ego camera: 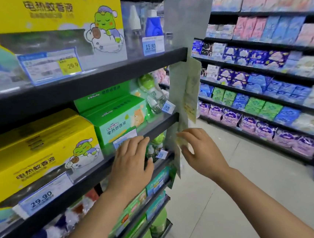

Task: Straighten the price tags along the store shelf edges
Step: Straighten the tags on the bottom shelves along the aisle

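While the left hand [132, 157] lies flat with straight fingers against the middle shelf edge [159, 127], it covers the lower part of a pale blue price tag [124, 138] standing in front of a green box [118, 120]. Just to its right, the right hand [199, 153] hovers near the shelf's end, fingers loosely curved and apart, holding nothing; its fingertips are close to some hanging packets [188, 96], though I cannot tell if they touch. More tags sit along the edges: a tilted 29.90 tag [42, 197] below the yellow box [39, 155], a small tilted one [167, 107] by the shelf's end, and a 29.9 tag [51, 66] and a 15.80 tag [152, 45] on the shelf above.
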`<state>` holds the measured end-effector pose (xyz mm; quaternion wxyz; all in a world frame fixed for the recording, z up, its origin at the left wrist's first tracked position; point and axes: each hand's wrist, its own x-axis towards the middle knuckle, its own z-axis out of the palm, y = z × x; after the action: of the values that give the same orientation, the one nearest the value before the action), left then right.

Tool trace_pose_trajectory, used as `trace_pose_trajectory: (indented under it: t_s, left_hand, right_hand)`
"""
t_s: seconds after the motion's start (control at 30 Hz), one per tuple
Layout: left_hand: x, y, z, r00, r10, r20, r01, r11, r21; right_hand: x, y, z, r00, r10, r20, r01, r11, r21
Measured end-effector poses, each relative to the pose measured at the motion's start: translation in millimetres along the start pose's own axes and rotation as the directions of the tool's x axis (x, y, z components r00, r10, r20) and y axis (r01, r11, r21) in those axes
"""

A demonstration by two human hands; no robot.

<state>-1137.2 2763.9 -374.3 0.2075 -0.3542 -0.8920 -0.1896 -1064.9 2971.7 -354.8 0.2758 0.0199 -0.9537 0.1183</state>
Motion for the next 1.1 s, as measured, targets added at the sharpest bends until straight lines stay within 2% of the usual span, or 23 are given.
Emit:
trace_pose_trajectory:
  t_s: [0.13, 0.33, 0.7, 0.87, 1.1]
  left_hand:
    - [16.6, -0.8, 16.1, 1.0, 0.008, 0.011, -0.008, 1.0, 0.018]
    - [28.5, 1.8, 40.2, 0.997, -0.07, 0.034, 0.067, 0.994, 0.088]
    - [23.6, 39.9, 64.2, 0.953, -0.302, -0.028, 0.299, 0.918, 0.262]
    - [28.0, 52.0, 68.4, 0.915, -0.4, -0.052, 0.398, 0.873, 0.283]
    - [36.3, 66.1, 70.2, 0.882, -0.456, -0.117, 0.469, 0.827, 0.31]
  right_hand:
    - [16.3, 22.5, 6.4, 0.999, 0.045, 0.0, -0.045, 0.998, 0.032]
    - [46.8, 47.9, 15.5, 1.0, -0.008, 0.005, 0.007, 0.992, 0.129]
    - [102.0, 86.3, 32.5, 0.973, -0.22, 0.067, 0.185, 0.923, 0.337]
    - [110.4, 102.4, 40.9, 0.949, -0.302, 0.086, 0.254, 0.899, 0.356]
    - [117.5, 114.6, 40.5, 0.923, -0.37, 0.104, 0.311, 0.879, 0.362]
